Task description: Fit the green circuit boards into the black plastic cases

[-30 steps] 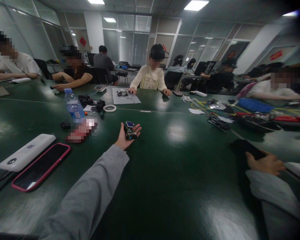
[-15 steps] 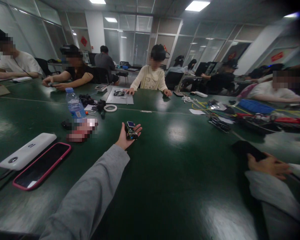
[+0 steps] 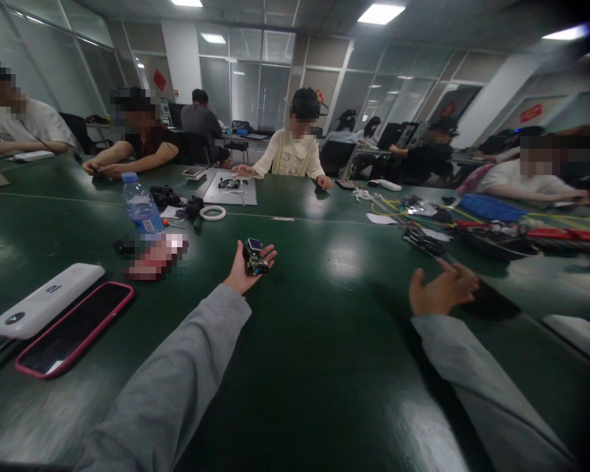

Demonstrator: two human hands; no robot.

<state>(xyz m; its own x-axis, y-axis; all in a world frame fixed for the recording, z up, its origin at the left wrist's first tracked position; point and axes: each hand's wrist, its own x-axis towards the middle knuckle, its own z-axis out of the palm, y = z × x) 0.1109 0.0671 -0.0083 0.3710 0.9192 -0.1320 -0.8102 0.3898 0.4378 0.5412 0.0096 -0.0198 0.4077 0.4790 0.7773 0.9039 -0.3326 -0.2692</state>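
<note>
On my left hand (image 3: 238, 273), turned palm up, rests a small circuit board with a little screen (image 3: 256, 257). The thumb stands along its left side and the fingertips show past its right edge. My right hand (image 3: 442, 288) hovers over the green table (image 3: 334, 354) on the right, slightly blurred. Its thumb is apart from the stretched fingers, and no object shows in it. Nearest to it is a bundle of dark cables (image 3: 421, 241), just beyond the fingers. Grey sleeves cover both forearms.
Left of my arm lie a pink-edged phone (image 3: 76, 331), a white power bank (image 3: 46, 301) and a water bottle (image 3: 142, 206). A roll of tape (image 3: 213, 212) is farther back. At the right are a blue tray (image 3: 491, 206) and tangled wires. Several people sit around the table.
My right hand has moved left and forward from the right edge, its thumb now raised apart. My left hand still holds the circuit board in nearly the same place.
</note>
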